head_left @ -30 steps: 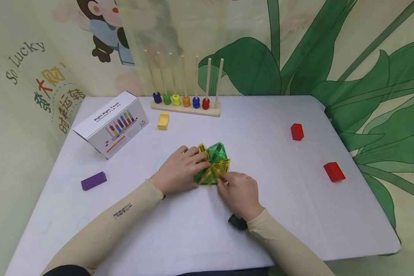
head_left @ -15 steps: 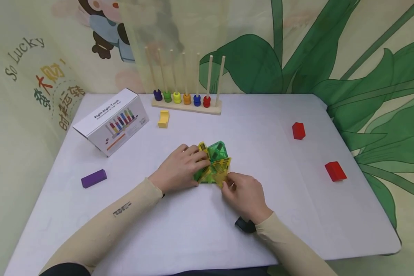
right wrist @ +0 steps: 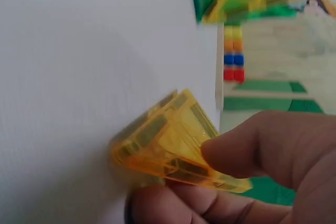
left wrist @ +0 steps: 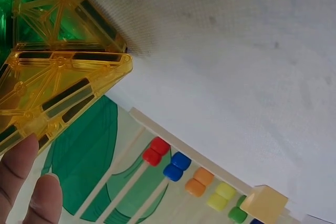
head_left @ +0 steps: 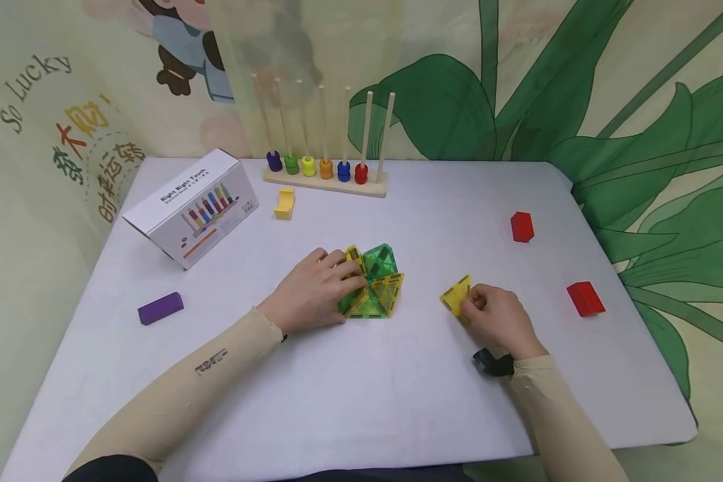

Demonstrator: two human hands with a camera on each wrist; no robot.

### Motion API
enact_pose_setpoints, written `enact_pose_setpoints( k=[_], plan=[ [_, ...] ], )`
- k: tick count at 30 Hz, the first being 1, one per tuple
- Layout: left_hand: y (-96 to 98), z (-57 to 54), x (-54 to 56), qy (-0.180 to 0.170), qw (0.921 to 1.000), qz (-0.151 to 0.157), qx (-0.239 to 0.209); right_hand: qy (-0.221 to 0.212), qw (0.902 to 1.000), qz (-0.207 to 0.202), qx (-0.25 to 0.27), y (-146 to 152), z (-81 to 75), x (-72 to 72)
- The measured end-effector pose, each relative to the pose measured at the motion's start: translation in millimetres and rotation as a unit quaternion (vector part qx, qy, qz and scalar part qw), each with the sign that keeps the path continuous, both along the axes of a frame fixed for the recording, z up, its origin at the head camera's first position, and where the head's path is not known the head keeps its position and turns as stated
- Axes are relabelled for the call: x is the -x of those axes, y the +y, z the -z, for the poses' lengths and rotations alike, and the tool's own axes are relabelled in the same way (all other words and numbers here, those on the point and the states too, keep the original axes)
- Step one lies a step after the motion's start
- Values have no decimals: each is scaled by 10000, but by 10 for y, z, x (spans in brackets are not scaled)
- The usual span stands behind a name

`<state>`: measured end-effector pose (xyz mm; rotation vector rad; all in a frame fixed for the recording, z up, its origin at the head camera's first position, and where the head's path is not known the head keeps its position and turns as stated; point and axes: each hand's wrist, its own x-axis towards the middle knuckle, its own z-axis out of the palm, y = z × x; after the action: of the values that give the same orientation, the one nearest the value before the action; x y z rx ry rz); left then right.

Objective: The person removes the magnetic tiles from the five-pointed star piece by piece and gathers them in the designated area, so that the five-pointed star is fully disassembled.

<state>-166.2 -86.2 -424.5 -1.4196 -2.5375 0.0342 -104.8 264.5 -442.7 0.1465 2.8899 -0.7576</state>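
Note:
My left hand (head_left: 313, 291) holds the left side of a cluster of green and yellow see-through magnetic tiles (head_left: 387, 294), thumb at the near edge and fingers over the top. In the left wrist view two fingertips (left wrist: 26, 153) lie at the edge of a yellow triangular tile (left wrist: 58, 85) that leans up from the cluster. To the right of it, my right hand (head_left: 500, 318) pinches a yellow triangular magnetic tile (head_left: 456, 296) between thumb and fingers. The right wrist view shows this yellow piece (right wrist: 184, 135) with a doubled edge, close over the white tabletop.
A wooden bead rack (head_left: 325, 184) with upright pegs stands at the back, beside a white printed box (head_left: 193, 207). A small yellow block (head_left: 284, 203) lies before it, a purple block (head_left: 161, 308) at left. Two red blocks (head_left: 522, 227) lie at right.
My right hand has drawn the yellow triangular tile away from the cluster and carried it to the right. My left hand has stayed on the cluster.

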Motion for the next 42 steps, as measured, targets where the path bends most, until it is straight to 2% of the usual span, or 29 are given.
enact_pose_setpoints(
  k=[4, 7, 9, 12, 14, 16, 18, 21, 25, 29, 34, 38, 42],
  plan=[
    [-11, -2, 0, 49, 10000, -5, -3, -88, 9983, 480, -333, 167, -25, 101],
    [-13, 4, -2, 39, 10000, 2, -29, 102, 9955, 747, -579, 200, -48, 116],
    [-13, 8, -4, 8, 10000, 19, -51, 386, 9939, 802, -649, 153, -67, 93],
    [-18, 6, -5, -3, 10000, 28, -84, 1079, 9918, 514, -443, -23, -106, 29],
    [-23, 2, -4, 11, 9999, 25, -104, 1538, 9879, 110, -188, -196, -135, -15],
    [-28, -1, 1, 40, 9999, 7, -115, 1755, 9837, -342, 166, -395, -169, -54],
    [-35, -3, 4, 65, 9999, -24, -109, 1701, 9811, -743, 546, -608, -190, -82],
    [-43, 0, 6, 99, 9998, -84, -121, 1336, 9784, -1209, 1012, -929, -204, -95],
    [-33, 12, 1, 160, 9996, -100, -231, 1061, 9759, -1515, 1158, -1271, -187, -69],
    [0, 38, -7, 184, 9993, -50, -309, 1339, 9770, -1403, 890, -1445, -139, -53],
    [24, 46, -13, 176, 9993, -24, -330, 1783, 9745, -1159, 710, -1474, -84, -60],
    [17, 32, -23, 156, 9992, -60, -353, 1769, 9749, -999, 911, -1438, -52, -73],
    [13, 18, -35, 145, 9994, -50, -326, 1524, 9776, -844, 1178, -1379, -25, -99]
  ],
)
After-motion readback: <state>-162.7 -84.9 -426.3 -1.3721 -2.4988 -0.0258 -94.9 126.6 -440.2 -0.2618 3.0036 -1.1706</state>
